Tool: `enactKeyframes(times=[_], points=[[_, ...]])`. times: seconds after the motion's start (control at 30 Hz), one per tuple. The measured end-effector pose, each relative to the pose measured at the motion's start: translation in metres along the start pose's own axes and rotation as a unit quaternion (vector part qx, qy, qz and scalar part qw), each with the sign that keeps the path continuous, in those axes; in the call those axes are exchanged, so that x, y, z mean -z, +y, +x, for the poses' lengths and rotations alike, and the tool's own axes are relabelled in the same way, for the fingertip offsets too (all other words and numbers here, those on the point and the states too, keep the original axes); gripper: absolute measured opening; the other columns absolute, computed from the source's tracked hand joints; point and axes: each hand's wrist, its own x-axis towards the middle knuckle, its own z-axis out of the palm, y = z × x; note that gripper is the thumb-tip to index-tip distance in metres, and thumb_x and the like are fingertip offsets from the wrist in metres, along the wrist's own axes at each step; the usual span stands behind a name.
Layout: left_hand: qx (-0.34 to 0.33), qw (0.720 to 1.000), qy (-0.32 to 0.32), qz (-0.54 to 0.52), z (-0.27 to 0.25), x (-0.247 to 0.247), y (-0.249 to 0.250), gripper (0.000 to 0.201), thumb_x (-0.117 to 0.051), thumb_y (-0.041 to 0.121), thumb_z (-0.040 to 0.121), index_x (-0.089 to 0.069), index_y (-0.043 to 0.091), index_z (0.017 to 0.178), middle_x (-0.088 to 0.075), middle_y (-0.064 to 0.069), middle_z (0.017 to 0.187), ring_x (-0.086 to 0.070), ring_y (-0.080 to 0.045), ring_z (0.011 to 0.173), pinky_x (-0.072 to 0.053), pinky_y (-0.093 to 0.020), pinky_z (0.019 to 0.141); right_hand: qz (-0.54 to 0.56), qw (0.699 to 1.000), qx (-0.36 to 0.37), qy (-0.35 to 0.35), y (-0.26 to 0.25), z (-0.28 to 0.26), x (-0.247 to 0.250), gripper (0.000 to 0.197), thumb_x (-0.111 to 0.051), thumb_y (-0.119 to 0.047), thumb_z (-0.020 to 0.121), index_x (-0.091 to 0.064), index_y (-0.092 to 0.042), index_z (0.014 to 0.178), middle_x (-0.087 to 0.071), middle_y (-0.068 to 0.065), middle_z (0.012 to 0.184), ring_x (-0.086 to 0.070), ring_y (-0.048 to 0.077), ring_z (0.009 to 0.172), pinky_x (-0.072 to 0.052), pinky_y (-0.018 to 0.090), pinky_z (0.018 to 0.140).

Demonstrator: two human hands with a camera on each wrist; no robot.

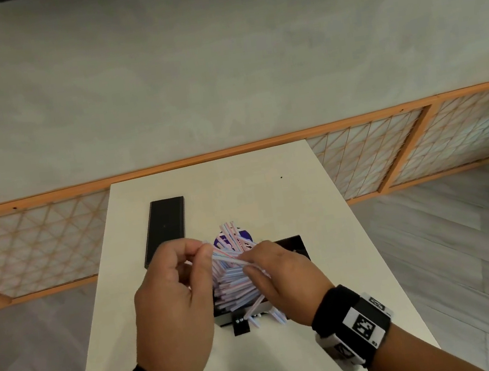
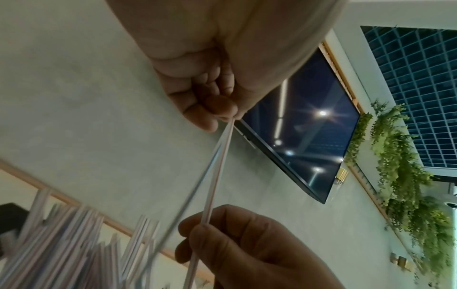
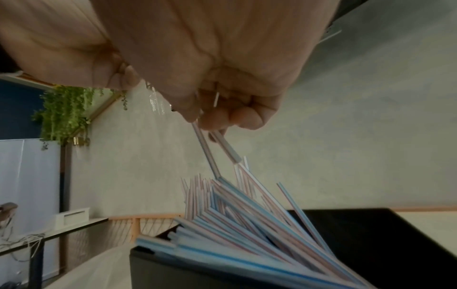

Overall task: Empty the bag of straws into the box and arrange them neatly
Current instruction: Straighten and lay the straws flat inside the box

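A heap of thin pink, blue and white striped straws point(image 1: 234, 289) fills the black box point(image 1: 292, 246) at the table's middle, many of them crossed and sticking up. Both hands are above it. My left hand point(image 1: 203, 249) pinches one end of a couple of straws point(image 2: 217, 166) between thumb and fingertips. My right hand point(image 1: 246, 262) pinches the same straws at the other end point(image 3: 206, 148). Behind the heap shows a purple round label point(image 1: 244, 235), probably on the bag. A few straws point(image 1: 279, 317) hang over the box's near edge.
The black box lid point(image 1: 167, 226) lies flat at the back left of the white table point(image 1: 268, 182). A small black tab point(image 1: 241, 327) juts from the box's front. A wooden lattice screen point(image 1: 374, 154) runs behind the table, and grey floor lies on both sides.
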Motion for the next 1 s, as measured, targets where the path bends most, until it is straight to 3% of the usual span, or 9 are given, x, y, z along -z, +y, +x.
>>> enactKeyframes(times=[0.17,0.3,0.4,0.5,0.63,0.73,0.83,0.93,1.0], points=[[-0.013,1.0,-0.015,0.017,-0.012,-0.005,-0.005,0.003,-0.063,0.024,0.096,-0.063,0.021,0.097,-0.069,0.009,0.087,-0.064,0.003,0.091,-0.043,0.001,0.065,0.014,0.999,-0.017,-0.035,0.012,-0.003,0.001,0.042,-0.053,-0.034,0.102,-0.048,-0.025,0.144,-0.049,-0.008,0.14,-0.057,0.005,0.093,-0.046,0.019,0.088],[-0.086,0.996,-0.014,0.031,-0.018,0.0,0.002,0.005,-0.065,0.022,0.098,-0.062,0.025,0.097,-0.065,0.015,0.092,-0.063,-0.001,0.09,-0.043,0.0,0.075,0.053,0.997,-0.022,-0.054,0.005,0.002,-0.001,0.057,-0.054,-0.038,0.101,-0.031,-0.03,0.153,-0.033,-0.012,0.153,-0.062,0.008,0.074,-0.051,0.028,0.089],[-0.085,0.996,0.003,-0.009,-0.023,-0.001,0.008,0.006,-0.061,0.029,0.093,-0.059,0.032,0.098,-0.066,0.017,0.093,-0.065,-0.003,0.091,-0.044,-0.002,0.075,0.079,0.997,0.002,-0.002,-0.003,0.013,0.003,0.036,-0.051,-0.024,0.104,-0.049,-0.023,0.14,-0.049,-0.008,0.137,-0.057,0.003,0.092,-0.047,0.021,0.091],[-0.055,0.997,0.028,-0.045,-0.024,-0.007,0.003,0.007,-0.061,0.031,0.093,-0.058,0.032,0.099,-0.068,0.015,0.095,-0.068,-0.008,0.091,-0.047,-0.005,0.075,0.054,0.998,0.0,0.013,-0.003,0.02,0.01,0.02,-0.048,-0.02,0.104,-0.061,-0.02,0.119,-0.059,-0.005,0.113,-0.058,0.011,0.1,-0.047,0.025,0.087],[0.006,0.998,0.005,-0.064,-0.021,-0.024,-0.035,0.005,-0.061,0.035,0.1,-0.058,0.031,0.097,-0.069,0.011,0.09,-0.069,-0.013,0.086,-0.051,-0.019,0.074,-0.063,0.995,-0.026,-0.069,0.028,0.018,0.012,0.02,-0.046,-0.021,0.104,-0.06,-0.018,0.119,-0.059,0.003,0.113,-0.059,0.022,0.096,-0.046,0.032,0.082],[0.049,0.997,-0.046,-0.028,-0.024,-0.039,-0.075,0.009,-0.064,0.031,0.096,-0.057,0.029,0.091,-0.067,0.013,0.081,-0.066,-0.009,0.077,-0.05,-0.02,0.066,-0.14,0.972,-0.088,-0.169,0.057,0.012,-0.005,0.024,-0.044,-0.025,0.104,-0.059,-0.016,0.121,-0.058,0.007,0.116,-0.062,0.031,0.101,-0.05,0.041,0.083],[0.094,0.989,-0.112,0.026,-0.027,-0.051,-0.112,0.015,-0.068,0.03,0.095,-0.056,0.03,0.086,-0.063,0.009,0.074,-0.06,-0.007,0.068,-0.045,-0.016,0.061,-0.125,0.963,-0.111,-0.21,0.076,0.002,-0.027,0.03,-0.045,-0.028,0.103,-0.059,-0.017,0.127,-0.059,0.007,0.124,-0.061,0.028,0.112,-0.049,0.04,0.095],[0.132,0.978,-0.145,0.066,-0.029,-0.059,-0.134,0.014,-0.068,0.037,0.094,-0.057,0.029,0.095,-0.06,0.011,0.096,-0.061,-0.004,0.081,-0.054,-0.033,0.075,-0.1,0.967,-0.124,-0.197,0.084,-0.002,-0.037,0.029,-0.044,-0.027,0.105,-0.059,-0.013,0.126,-0.058,0.008,0.128,-0.058,0.025,0.117,-0.045,0.035,0.102],[0.106,0.981,-0.132,0.1,-0.031,-0.061,-0.134,0.023,-0.069,0.043,0.091,-0.055,0.029,0.104,-0.051,0.011,0.106,-0.057,-0.006,0.089,-0.055,-0.035,0.081,-0.094,0.969,-0.132,-0.188,0.085,0.0,-0.037,0.03,-0.044,-0.029,0.105,-0.059,-0.015,0.126,-0.058,0.007,0.125,-0.06,0.026,0.112,-0.047,0.036,0.099]])
